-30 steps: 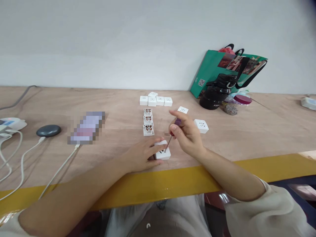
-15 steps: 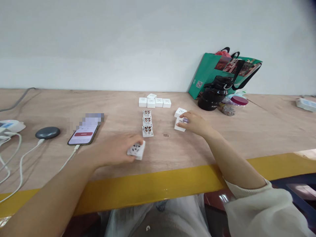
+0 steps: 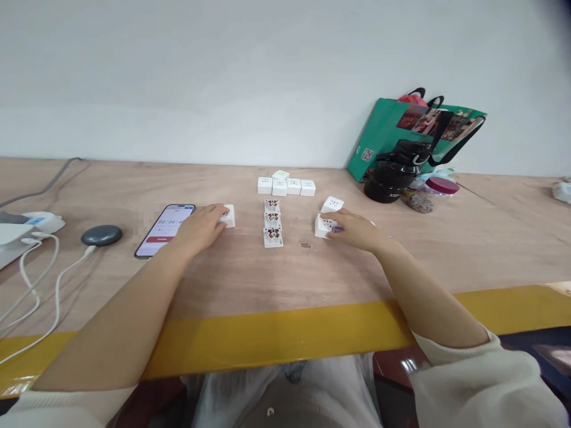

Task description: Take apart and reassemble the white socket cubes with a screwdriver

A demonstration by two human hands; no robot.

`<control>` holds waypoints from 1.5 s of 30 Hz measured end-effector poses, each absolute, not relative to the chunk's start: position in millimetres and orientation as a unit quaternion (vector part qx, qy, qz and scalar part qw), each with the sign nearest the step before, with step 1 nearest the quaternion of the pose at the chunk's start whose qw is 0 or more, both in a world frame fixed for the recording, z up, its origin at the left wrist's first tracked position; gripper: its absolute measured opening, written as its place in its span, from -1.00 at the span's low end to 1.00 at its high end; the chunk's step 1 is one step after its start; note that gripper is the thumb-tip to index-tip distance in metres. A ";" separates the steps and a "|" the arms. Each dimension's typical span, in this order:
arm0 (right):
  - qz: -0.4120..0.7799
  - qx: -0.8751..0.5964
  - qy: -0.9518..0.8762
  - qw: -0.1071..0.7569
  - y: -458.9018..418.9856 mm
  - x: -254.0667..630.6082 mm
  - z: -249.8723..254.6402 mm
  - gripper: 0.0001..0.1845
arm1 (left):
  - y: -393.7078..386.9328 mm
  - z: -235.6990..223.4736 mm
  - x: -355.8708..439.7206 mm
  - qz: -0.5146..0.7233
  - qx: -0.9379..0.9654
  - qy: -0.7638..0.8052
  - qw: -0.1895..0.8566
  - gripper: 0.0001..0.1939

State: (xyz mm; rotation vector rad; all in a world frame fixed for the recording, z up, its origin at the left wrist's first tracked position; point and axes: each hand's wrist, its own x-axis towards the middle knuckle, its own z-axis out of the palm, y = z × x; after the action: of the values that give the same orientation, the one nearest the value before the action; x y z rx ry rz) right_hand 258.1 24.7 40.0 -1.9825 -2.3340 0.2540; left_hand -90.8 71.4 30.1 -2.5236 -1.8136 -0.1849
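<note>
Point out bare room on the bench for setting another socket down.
Bare plywood lies between the three opened socket bases and the yellow edge strip, with the left hand and right hand either side. It is crowded around the right hand, by the white socket and black bottle.

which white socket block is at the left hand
The lone socket block touching the left hand, nearest the phone; the row and the column of open bases stand apart.
</note>
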 end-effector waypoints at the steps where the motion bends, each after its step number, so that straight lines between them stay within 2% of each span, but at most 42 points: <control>1: 0.082 -0.642 -0.762 0.037 24.6 257.0 38.3 -0.46 | 72.7 28.7 -90.1 -0.064 -0.806 -0.588 0.019 -0.63; 14: 0.097 -0.587 -0.801 0.070 19.0 240.6 35.2 -0.50 | 78.6 17.6 -82.4 -0.137 -0.819 -0.557 0.024 -0.60; 18: 0.098 -0.590 -0.797 0.086 15.9 233.5 34.7 -0.53 | 63.4 16.9 -61.4 -0.190 -0.854 -0.482 0.052 -0.45; 21: 0.087 -0.589 -0.789 0.153 13.7 227.8 33.3 -0.52 | 48.6 15.7 -42.2 -0.185 -0.885 -0.428 0.012 -0.41; 24: 0.085 -0.551 -0.790 0.255 11.2 221.3 30.3 -0.54 | 38.7 13.0 -31.9 -0.170 -0.892 -0.417 -0.037 -0.49; 27: 0.110 -0.473 -0.820 0.304 5.3 211.9 27.7 -0.55 | 31.6 11.3 -29.0 -0.175 -0.895 -0.396 -0.108 -0.57; 31: 0.136 -0.419 -0.854 0.276 -6.1 199.6 26.1 -0.54 | 21.4 11.6 -25.0 -0.182 -0.864 -0.401 -0.243 -0.50; 36: 0.133 -0.413 -0.871 0.231 -12.3 194.7 25.4 -0.53 | 15.3 13.1 -22.0 -0.193 -0.826 -0.412 -0.334 -0.11; 42: 0.122 -0.423 -0.876 0.199 -15.0 193.0 25.3 -0.51 | 16.5 11.7 -24.1 -0.202 -0.837 -0.378 -0.342 -0.28; 45: 0.109 -0.431 -0.873 0.201 -14.6 193.3 23.1 -0.53 | 16.8 9.8 -23.3 -0.211 -0.834 -0.385 -0.332 -0.29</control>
State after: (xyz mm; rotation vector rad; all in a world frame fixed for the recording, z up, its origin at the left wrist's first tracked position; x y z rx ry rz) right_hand 193.3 -14.6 23.1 -1.2031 -2.4401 0.3040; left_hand -23.3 16.8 9.8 -3.3792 -1.5603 -0.8561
